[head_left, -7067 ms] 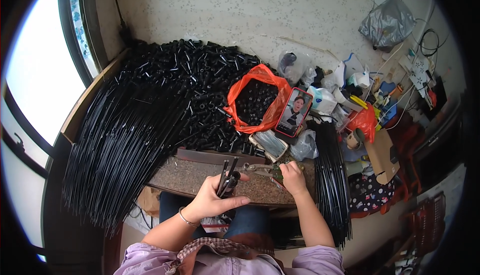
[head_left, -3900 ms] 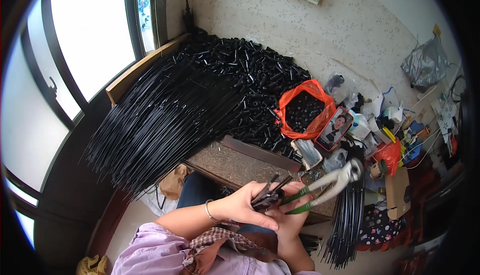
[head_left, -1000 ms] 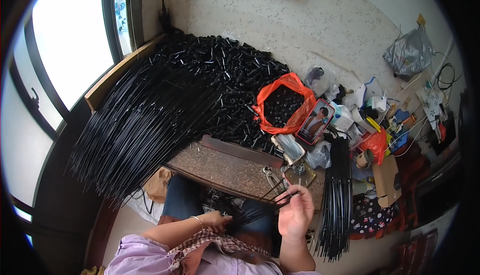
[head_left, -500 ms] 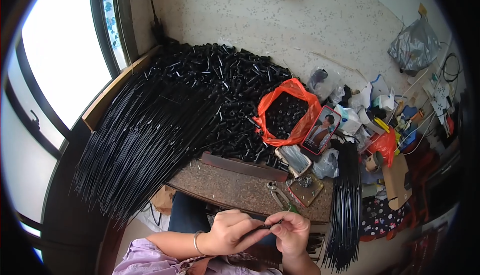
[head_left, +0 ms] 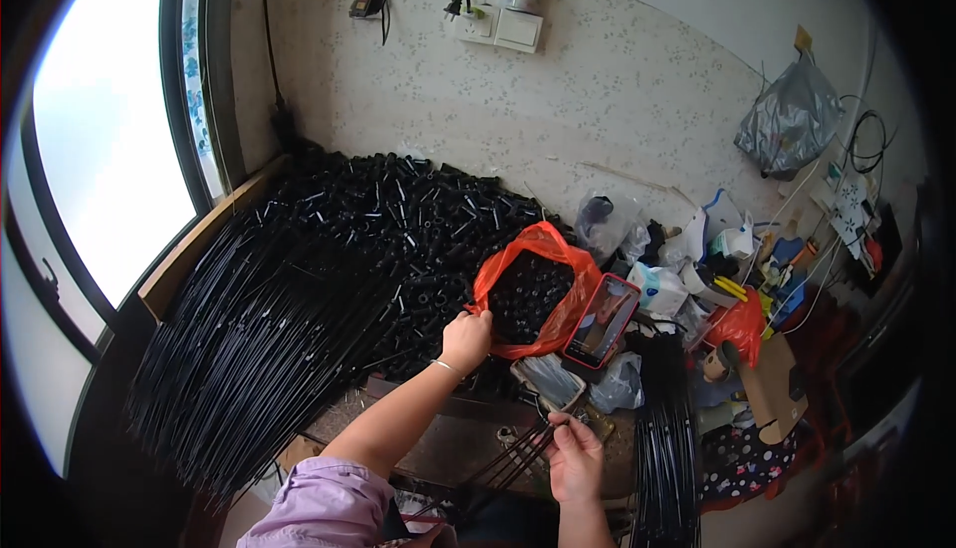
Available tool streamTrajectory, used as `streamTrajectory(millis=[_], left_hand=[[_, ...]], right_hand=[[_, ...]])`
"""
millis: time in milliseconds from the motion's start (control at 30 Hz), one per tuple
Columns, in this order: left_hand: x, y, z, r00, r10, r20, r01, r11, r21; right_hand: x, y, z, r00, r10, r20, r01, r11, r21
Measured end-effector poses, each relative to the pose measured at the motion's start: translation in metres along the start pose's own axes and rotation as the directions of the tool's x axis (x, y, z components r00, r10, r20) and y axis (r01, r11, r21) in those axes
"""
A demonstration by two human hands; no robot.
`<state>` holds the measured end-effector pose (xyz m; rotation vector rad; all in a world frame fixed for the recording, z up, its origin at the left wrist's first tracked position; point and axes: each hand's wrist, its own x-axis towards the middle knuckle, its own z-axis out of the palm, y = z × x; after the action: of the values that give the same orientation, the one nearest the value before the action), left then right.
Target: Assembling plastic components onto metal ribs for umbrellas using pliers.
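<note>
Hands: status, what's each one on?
Left hand reaching into orange bag of small black parts. Right hand shut on thin black rods. Phone leans beside bag.

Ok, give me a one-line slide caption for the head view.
Left hand reaches to the orange bag of small black parts while right hand holds thin black rods over the workboard.

L arm stretched up to frame centre, left hand [head_left: 468, 337] curled, palm down, fingers closed. Right hand [head_left: 575, 456] low centre-right, fingers pinched in a closed grip, forearm at bottom edge.
</note>
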<state>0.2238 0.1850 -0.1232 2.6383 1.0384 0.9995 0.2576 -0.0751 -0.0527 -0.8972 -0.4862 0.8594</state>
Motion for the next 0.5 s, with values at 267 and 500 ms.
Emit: streamTrajectory(millis=[267,500], left_hand=[[-0.024,-0.017,-0.039,0.938,-0.32,-0.134,0.168,0.756,-0.632],[-0.107,0.059,-0.153,0.864,0.108,0.492,0.438,-0.642,-0.629]], right_hand=[[-0.012,-0.008,-0.001,1.0,0.004,-0.005,-0.004,0.999,0.046],[-0.039,0.003,0.037,0.972,0.01,0.235,-0.016,1.0,0.025]])
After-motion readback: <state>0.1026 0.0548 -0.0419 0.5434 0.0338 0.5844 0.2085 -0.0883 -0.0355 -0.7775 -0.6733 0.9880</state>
